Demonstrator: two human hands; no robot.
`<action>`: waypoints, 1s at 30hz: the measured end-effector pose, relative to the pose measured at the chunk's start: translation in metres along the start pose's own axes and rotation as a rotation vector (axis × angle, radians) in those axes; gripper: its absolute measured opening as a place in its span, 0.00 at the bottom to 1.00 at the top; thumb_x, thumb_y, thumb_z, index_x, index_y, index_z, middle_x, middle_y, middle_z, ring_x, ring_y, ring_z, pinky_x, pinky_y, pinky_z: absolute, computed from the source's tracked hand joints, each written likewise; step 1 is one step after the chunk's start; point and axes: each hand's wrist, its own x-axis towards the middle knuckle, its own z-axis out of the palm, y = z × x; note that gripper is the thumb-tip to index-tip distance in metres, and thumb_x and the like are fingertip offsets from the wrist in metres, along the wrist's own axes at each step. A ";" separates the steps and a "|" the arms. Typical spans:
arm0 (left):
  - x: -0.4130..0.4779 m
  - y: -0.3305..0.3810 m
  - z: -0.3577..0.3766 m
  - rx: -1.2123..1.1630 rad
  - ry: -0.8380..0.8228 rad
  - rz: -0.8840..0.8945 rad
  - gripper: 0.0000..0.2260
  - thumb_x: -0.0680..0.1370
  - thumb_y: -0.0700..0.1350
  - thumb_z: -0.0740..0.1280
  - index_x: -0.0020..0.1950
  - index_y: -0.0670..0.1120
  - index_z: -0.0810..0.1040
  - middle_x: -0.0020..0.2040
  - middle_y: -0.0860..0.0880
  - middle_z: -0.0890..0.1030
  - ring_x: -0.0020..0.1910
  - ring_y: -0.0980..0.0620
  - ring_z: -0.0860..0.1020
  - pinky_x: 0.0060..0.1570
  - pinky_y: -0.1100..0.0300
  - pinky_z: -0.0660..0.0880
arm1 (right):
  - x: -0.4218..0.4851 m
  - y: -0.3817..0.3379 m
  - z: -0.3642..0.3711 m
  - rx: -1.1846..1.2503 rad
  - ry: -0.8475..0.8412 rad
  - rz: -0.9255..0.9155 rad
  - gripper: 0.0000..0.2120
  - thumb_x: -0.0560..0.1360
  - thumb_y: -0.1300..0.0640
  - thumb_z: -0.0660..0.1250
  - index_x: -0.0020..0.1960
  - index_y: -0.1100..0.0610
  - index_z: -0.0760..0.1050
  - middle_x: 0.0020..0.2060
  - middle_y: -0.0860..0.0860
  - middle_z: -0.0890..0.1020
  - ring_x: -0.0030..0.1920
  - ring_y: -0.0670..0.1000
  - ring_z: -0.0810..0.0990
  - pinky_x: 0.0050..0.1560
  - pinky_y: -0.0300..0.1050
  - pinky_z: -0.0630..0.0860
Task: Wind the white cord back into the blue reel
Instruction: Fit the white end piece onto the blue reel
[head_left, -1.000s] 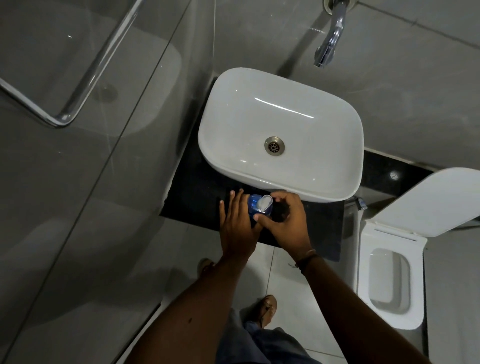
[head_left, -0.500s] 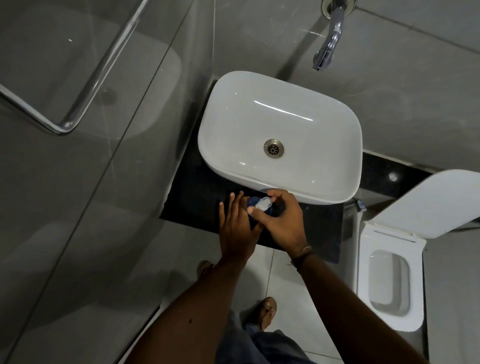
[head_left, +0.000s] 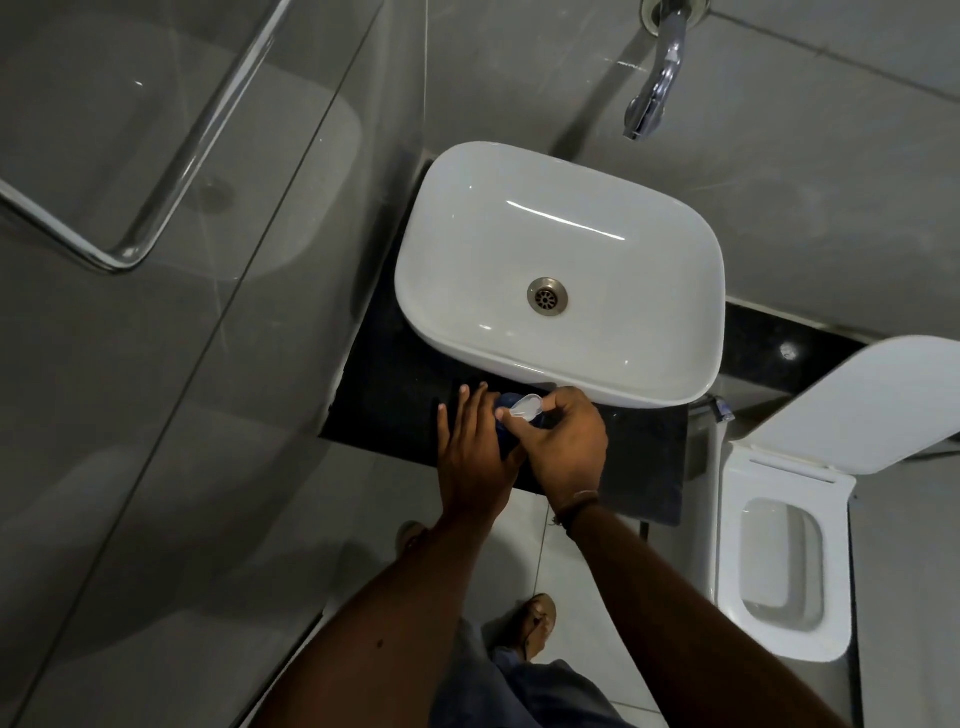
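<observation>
Nearest the camera, both forearms reached forward to the dark surface just in front of the white basin. The left hand lay flat with fingers spread, pressing against the left side of the blue reel. The right hand was curled, thumb and forefinger pinched on a pale, translucent tab on top of the reel. Whether that tab was a winding handle or a lid could not be told. The reel itself sat between the two hands, close under the basin's near rim, and mostly covered. No white cord showed; it was hidden or too fine to see.

The step in hand looked like turning or closing the top piece. It would go best with the left hand steadying the reel firmly while the right turned in small, even strokes, keeping any cord from snagging.

Room was tight: the basin's rim overhung just beyond the knuckles, and the surface's front edge ran under the wrists. To the basin's left the surface lay open. Beyond the basin's right side stood the toilet, and above its far rim the tap.
</observation>
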 end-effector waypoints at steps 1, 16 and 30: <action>0.000 0.000 0.000 -0.001 0.003 0.003 0.39 0.81 0.68 0.45 0.73 0.40 0.74 0.74 0.42 0.75 0.78 0.43 0.67 0.77 0.37 0.61 | -0.001 -0.001 0.000 -0.009 0.003 -0.002 0.17 0.66 0.42 0.83 0.42 0.46 0.76 0.41 0.44 0.82 0.43 0.47 0.83 0.44 0.51 0.85; -0.001 -0.002 -0.001 -0.009 -0.010 0.019 0.41 0.81 0.68 0.40 0.76 0.39 0.70 0.77 0.42 0.71 0.80 0.42 0.64 0.79 0.38 0.57 | -0.017 -0.027 -0.028 0.044 0.004 -0.078 0.11 0.68 0.38 0.79 0.43 0.39 0.79 0.38 0.39 0.85 0.42 0.40 0.85 0.44 0.38 0.84; 0.000 -0.004 0.003 -0.053 -0.006 -0.005 0.32 0.79 0.61 0.59 0.76 0.41 0.69 0.77 0.42 0.72 0.80 0.43 0.64 0.80 0.38 0.57 | 0.005 -0.017 -0.055 0.094 -0.338 -0.176 0.21 0.71 0.60 0.81 0.64 0.56 0.85 0.57 0.50 0.88 0.58 0.49 0.87 0.63 0.49 0.84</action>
